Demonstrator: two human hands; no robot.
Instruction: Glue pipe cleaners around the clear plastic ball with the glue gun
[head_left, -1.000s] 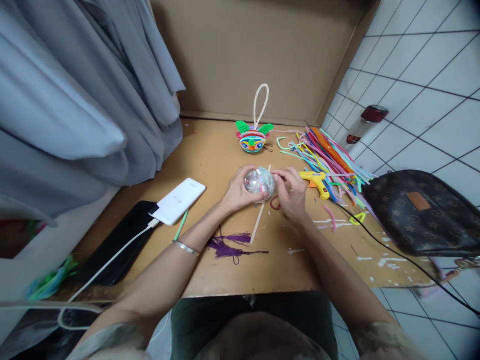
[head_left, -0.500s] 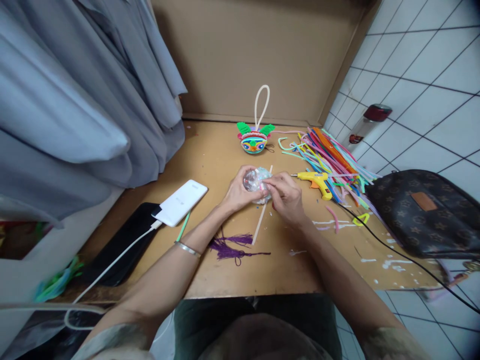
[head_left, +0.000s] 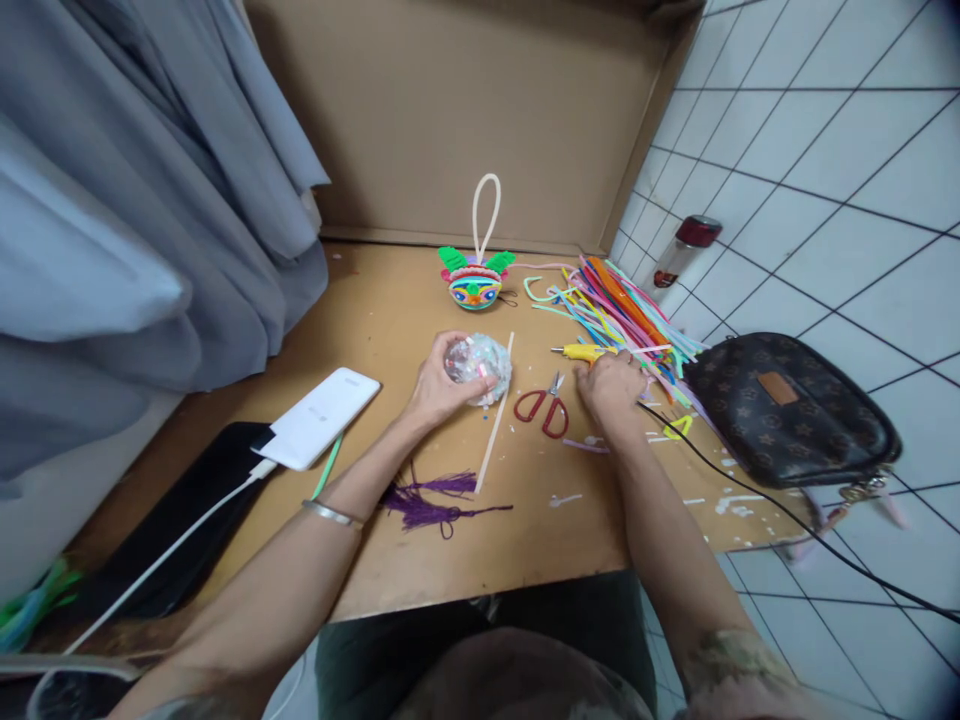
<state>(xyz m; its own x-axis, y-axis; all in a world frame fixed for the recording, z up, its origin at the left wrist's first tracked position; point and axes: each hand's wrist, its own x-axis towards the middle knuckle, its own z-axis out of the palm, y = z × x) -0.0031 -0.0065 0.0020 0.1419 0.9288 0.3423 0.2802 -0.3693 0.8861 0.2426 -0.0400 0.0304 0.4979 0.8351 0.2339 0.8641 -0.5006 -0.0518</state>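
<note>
My left hand [head_left: 433, 385] is wrapped round a clear, shiny ball [head_left: 480, 362] with iridescent bits on it, thumb across its front. My right hand [head_left: 615, 388] is closed over the handle of a yellow hot glue gun [head_left: 585, 352], whose nozzle points left; the handle is hidden under my fingers. Red-handled scissors [head_left: 555, 415] lie between my hands. A pale flat strip [head_left: 495, 420] lies just right of the ball, and purple tassels [head_left: 431, 505] rest nearer to me.
A colourful lion-head ornament [head_left: 476, 285] with a white loop stands behind the ball. Pipe cleaners [head_left: 630, 305] are heaped at the back right, near a bottle [head_left: 682, 250] and a brown bag [head_left: 795, 410]. A white power bank [head_left: 326, 415] and black cable [head_left: 742, 485] also lie here.
My right hand has left the ball and moved right onto the glue gun, uncovering the scissors. The ball stays in my left hand. The camera view has turned slightly right.
</note>
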